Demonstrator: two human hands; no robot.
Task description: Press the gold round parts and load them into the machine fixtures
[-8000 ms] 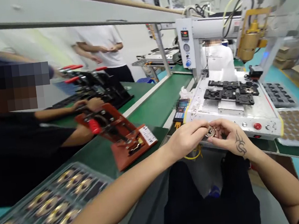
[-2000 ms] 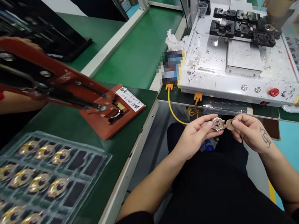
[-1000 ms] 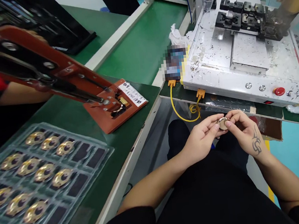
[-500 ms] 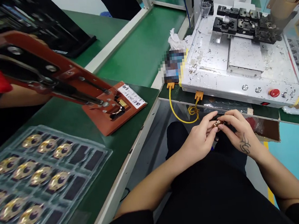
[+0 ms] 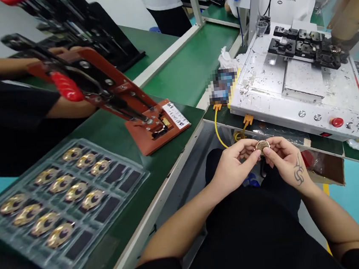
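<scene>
Between my two hands, above my lap, is a small round gold part (image 5: 262,146) that looks like a watch case. The fingers and thumb of my left hand (image 5: 233,166) pinch its left edge. My right hand (image 5: 285,159) grips the right edge, its thumb near the lower front. The part's face is tilted up towards me, while its underside and edges are partly covered by fingers. Both hands are just in front of the white machine (image 5: 260,104) and touch nothing else.
On the left, a clear plastic tray (image 5: 123,209) holds several gold parts. Behind it stands a brown toggle press (image 5: 145,142) with a red handle (image 5: 68,87). Another person's arm (image 5: 8,67) reaches in there. A yellow cable (image 5: 218,130) hangs beside the white machine.
The gold part has turned so its round face shows; before, it was seen nearly edge-on. My fingers have shifted around it. The camera view has moved, so the surroundings sit further right.
</scene>
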